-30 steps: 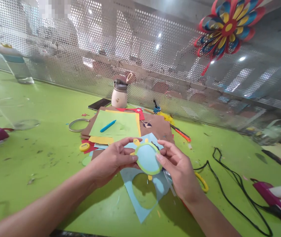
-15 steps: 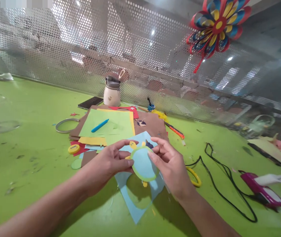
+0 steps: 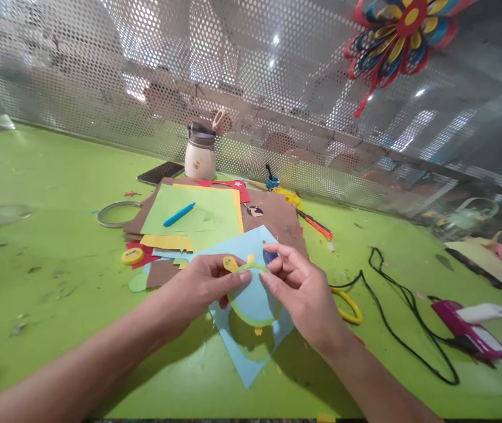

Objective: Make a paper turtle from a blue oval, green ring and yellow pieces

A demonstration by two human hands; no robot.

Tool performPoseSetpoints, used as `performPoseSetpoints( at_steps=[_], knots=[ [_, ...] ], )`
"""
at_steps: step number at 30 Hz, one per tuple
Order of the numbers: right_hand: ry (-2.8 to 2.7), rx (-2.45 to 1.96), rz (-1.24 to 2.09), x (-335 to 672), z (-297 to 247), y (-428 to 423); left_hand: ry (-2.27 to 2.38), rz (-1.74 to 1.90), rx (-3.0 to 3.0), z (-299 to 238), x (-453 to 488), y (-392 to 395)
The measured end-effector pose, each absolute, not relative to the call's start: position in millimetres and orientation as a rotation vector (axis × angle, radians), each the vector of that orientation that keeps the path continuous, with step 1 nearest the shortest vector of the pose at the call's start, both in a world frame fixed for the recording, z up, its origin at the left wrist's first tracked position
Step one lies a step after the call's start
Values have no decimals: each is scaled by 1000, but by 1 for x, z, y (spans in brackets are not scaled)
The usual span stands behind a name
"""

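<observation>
Between my two hands is a paper turtle [image 3: 254,299], with a light blue disc, a green rim, a yellow head and yellow feet. My left hand [image 3: 209,282] pinches its left side, thumb on top of the disc. On the right, the thumb and fingers of my right hand [image 3: 297,279] grip the upper right edge. A small dark blue piece [image 3: 270,256] shows by my right fingers; I cannot tell whether it is attached to the turtle. Below lies a light blue sheet [image 3: 244,369] with a round hole cut in it.
A green sheet [image 3: 158,214] with a blue pen [image 3: 179,214] lies on brown paper [image 3: 279,226]. Behind stand a white bottle [image 3: 200,158] and a phone [image 3: 160,172]. At right are a black cord [image 3: 403,335], purple glue gun [image 3: 471,329] and yellow scissors handle [image 3: 347,305].
My left thumb has moved right and up over the disc, toward my right thumb. The turtle has tilted and shifted slightly left. The view has moved a little.
</observation>
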State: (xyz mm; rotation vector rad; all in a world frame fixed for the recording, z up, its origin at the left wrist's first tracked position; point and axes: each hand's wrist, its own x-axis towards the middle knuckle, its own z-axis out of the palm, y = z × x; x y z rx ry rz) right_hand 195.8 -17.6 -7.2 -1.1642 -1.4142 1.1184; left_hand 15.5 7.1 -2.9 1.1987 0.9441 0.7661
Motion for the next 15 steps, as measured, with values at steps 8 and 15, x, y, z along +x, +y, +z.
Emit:
performPoseSetpoints(
  at_steps=[8, 15],
  knots=[
    [-1464, -1165, 1098, 195, -4, -22, 942, 807, 1218, -3, 15, 7],
    [-1487, -1139, 1097, 195, -5, -23, 950, 808, 1198, -5, 15, 7]
  ],
)
